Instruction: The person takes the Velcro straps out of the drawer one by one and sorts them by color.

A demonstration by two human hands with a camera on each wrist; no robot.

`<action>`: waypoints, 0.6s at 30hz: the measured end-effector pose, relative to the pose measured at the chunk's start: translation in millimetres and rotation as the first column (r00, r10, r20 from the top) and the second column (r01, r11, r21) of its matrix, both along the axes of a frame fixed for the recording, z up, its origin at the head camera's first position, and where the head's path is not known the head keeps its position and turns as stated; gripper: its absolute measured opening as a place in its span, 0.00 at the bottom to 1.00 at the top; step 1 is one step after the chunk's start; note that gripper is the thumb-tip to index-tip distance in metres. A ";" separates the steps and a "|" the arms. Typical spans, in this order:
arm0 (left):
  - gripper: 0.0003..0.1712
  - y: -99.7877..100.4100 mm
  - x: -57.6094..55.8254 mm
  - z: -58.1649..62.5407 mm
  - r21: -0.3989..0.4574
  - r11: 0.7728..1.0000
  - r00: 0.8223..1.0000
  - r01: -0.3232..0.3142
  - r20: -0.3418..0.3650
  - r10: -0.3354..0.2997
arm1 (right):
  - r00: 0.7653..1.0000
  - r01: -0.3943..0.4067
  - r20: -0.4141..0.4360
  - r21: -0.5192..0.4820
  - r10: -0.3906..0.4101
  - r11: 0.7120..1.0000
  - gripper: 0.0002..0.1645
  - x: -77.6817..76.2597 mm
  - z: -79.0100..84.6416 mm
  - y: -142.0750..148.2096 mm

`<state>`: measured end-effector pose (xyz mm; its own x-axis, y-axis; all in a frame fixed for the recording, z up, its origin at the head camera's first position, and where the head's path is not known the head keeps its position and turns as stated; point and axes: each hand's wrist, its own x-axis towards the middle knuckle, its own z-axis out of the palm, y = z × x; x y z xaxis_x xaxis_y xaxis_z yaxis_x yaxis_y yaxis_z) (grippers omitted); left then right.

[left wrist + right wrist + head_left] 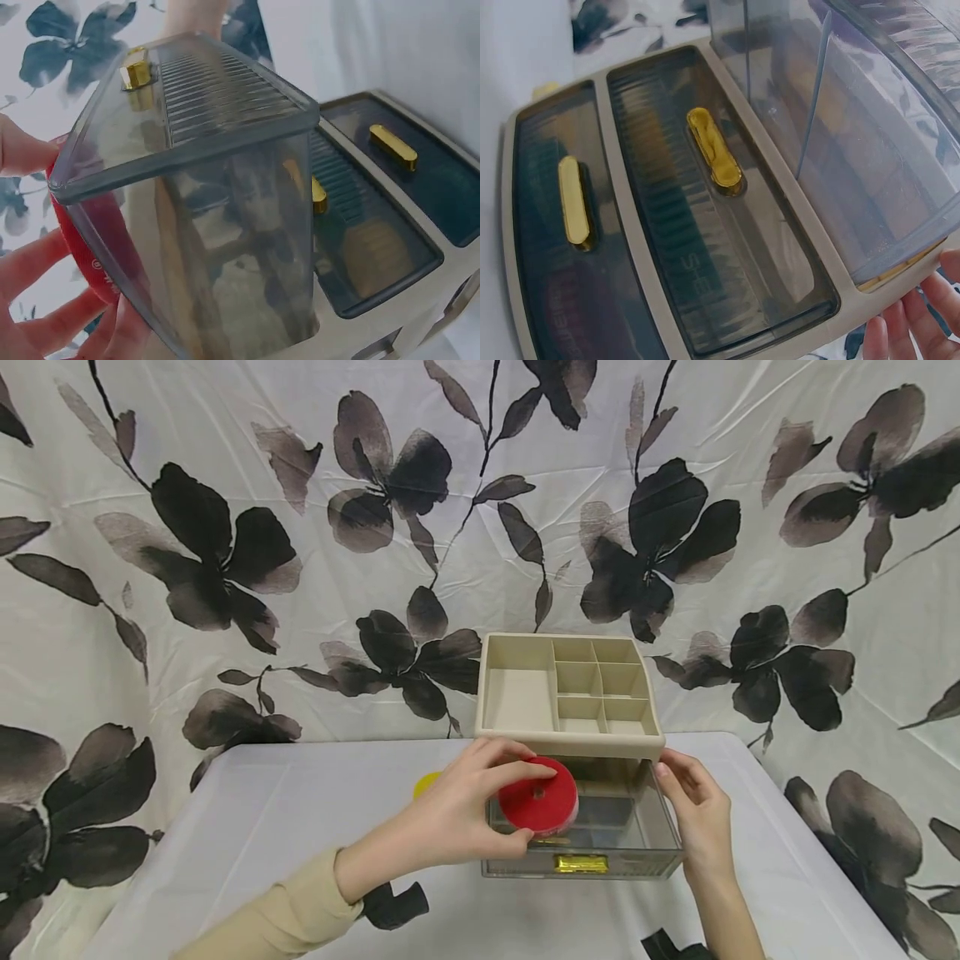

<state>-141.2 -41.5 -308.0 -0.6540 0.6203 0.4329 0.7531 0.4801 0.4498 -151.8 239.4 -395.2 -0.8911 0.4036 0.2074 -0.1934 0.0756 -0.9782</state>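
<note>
My left hand holds a flat red round roll with a small hole at its centre, thumb below and fingers over the top. It is tilted over the pulled-out clear grey drawer of a beige drawer organizer. In the left wrist view, white print shows on the red roll beside the drawer wall. My right hand grips the organizer's right side by the drawer, with fingertips at the beige frame in the right wrist view.
Divided compartments top the organizer. Two shut drawers with gold handles sit below the pulled-out one. A yellow round thing shows partly behind my left forearm. A white-covered table lies beneath, with a floral cloth behind.
</note>
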 end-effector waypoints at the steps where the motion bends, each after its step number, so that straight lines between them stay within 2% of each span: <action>1: 0.31 -0.9 0.8 -1.0 0.017 1.000 1.000 -0.005 0.001 0.005 | 1.000 0.000 -0.002 -0.003 0.000 1.000 0.17 -0.1 0.0 0.1; 4: 0.33 -3.1 3.6 -2.4 0.059 0.998 1.000 -0.025 0.000 0.025 | 1.000 -0.001 -0.006 -0.010 0.001 1.000 0.17 0.3 -0.2 0.2; 11: 0.33 -11.1 7.6 -5.6 0.098 0.992 0.996 -0.084 0.012 0.083 | 1.000 -0.011 -0.009 -0.007 0.011 1.000 0.18 0.9 -0.5 1.0; 18: 0.34 -18.1 10.8 -13.7 0.133 0.985 0.993 -0.107 -0.037 0.113 | 1.000 -0.003 -0.006 -0.005 0.003 1.000 0.17 0.9 0.7 -0.3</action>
<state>-130.4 -59.6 -321.7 -0.6934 0.4814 0.5360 0.7196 0.5005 0.4813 -151.0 239.1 -394.5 -0.8909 0.4025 0.2103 -0.1992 0.0698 -0.9775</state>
